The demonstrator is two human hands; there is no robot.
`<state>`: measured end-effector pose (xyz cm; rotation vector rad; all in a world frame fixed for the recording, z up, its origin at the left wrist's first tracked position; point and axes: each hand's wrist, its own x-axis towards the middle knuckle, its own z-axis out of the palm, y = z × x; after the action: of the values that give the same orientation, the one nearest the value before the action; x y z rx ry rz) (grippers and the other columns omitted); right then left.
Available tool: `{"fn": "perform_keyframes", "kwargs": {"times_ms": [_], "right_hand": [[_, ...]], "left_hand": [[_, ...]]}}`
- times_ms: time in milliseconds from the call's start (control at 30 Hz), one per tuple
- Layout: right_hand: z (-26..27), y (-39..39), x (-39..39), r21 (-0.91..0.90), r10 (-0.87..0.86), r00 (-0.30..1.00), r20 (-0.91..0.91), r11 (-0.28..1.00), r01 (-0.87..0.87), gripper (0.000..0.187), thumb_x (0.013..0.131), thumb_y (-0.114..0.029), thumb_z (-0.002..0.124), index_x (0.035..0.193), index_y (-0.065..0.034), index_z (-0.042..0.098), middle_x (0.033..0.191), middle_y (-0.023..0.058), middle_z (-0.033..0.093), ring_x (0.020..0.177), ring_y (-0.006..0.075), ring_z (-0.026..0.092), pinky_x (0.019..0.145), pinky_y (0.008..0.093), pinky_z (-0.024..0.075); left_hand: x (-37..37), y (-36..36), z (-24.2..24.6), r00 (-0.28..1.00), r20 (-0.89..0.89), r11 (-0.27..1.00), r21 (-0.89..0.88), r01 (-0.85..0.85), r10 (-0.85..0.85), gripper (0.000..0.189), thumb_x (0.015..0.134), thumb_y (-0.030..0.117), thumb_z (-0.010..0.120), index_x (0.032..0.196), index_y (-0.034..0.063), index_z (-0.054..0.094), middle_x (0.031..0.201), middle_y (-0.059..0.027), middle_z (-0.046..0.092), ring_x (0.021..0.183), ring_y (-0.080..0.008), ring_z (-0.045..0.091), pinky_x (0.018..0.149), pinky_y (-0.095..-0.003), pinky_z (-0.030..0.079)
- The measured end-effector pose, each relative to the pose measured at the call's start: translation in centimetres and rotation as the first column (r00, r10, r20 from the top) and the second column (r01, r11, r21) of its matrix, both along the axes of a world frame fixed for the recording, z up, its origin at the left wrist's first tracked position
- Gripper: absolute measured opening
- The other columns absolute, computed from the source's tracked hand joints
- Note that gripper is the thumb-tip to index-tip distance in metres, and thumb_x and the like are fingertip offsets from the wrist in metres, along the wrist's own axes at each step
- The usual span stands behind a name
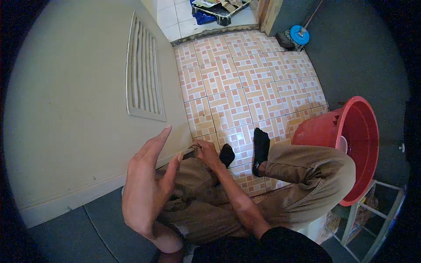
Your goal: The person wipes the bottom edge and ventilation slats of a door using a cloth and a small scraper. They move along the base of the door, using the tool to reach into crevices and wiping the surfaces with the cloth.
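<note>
My left hand (144, 184) is raised at the left, its fingers apart and its palm towards the door (82, 108). Nothing shows in its grip. Beyond it, my right hand (207, 153) is closed around a small dark flat object (188, 154), whose kind I cannot tell. That hand is over my leg in brown trousers (187, 174), close to the door's lower edge. The left thumb tip appears near the dark object; whether they touch I cannot tell. A louvred vent (144, 72) is set in the door.
A red plastic tub (312, 128) lies tilted at the right, beside a metal rack (371, 205). At the back right, a blue-topped brush or mop (300, 35) leans by the doorway. A crate of odds and ends (227, 13) stands past the threshold (213, 34).
</note>
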<state>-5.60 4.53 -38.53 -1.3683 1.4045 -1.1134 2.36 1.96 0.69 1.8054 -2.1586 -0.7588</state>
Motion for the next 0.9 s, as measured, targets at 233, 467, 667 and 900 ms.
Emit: {"fn": "perform_keyframes", "kwargs": {"times_ms": [233, 467, 667, 900], "right_hand": [[0.6, -0.1, -0.1, -0.015, -0.015, 0.999, 0.031, 1.000, 0.016, 0.025, 0.085, 0.002, 0.058, 0.106, -0.0011, 0.070, 0.096, 0.0215, 0.072, 0.093, 0.0412, 0.070, 0.082, 0.0444, 0.0550], [0.5, -0.1, -0.1, 0.005, -0.012, 0.999, 0.040, 1.000, 0.012, 0.025, 0.084, 0.001, 0.059, 0.106, 0.0000, 0.069, 0.094, 0.0223, 0.071, 0.091, 0.0415, 0.070, 0.080, 0.0446, 0.0552], [0.7, 0.0, 0.4, -0.009, -0.056, 0.998, 0.031, 0.998, 0.056, 0.024, 0.084, 0.001, 0.060, 0.106, 0.0012, 0.069, 0.095, 0.0238, 0.072, 0.092, 0.0412, 0.071, 0.078, 0.0445, 0.0560], [1.2, 0.0, 0.4, 0.009, -0.053, 0.993, 0.103, 0.999, 0.053, 0.023, 0.084, 0.003, 0.063, 0.106, 0.0016, 0.069, 0.096, 0.0233, 0.073, 0.093, 0.0399, 0.072, 0.079, 0.0432, 0.0565]], "left_hand": [[0.0, -0.2, 0.1, 1.000, -0.003, 1.000, 0.007, 0.016, -0.016, 0.056, 0.089, 0.012, 0.075, 0.143, 0.0145, 0.059, 0.133, -0.0200, 0.064, 0.123, -0.0394, 0.059, 0.108, -0.0445, 0.044], [0.0, -0.1, -0.1, 1.000, -0.022, 0.999, 0.035, 0.006, -0.006, 0.057, 0.090, 0.014, 0.076, 0.144, 0.0155, 0.058, 0.134, -0.0209, 0.064, 0.123, -0.0393, 0.059, 0.109, -0.0452, 0.043], [0.1, 0.0, 0.0, 1.000, 0.017, 1.000, 0.013, 0.010, -0.010, 0.058, 0.089, 0.014, 0.076, 0.144, 0.0164, 0.057, 0.134, -0.0196, 0.064, 0.123, -0.0390, 0.059, 0.109, -0.0454, 0.043], [0.3, -0.2, -0.2, 0.999, -0.024, 0.999, 0.017, 0.027, -0.027, 0.057, 0.089, 0.012, 0.076, 0.143, 0.0141, 0.058, 0.133, -0.0199, 0.064, 0.122, -0.0394, 0.060, 0.108, -0.0449, 0.044]]}}
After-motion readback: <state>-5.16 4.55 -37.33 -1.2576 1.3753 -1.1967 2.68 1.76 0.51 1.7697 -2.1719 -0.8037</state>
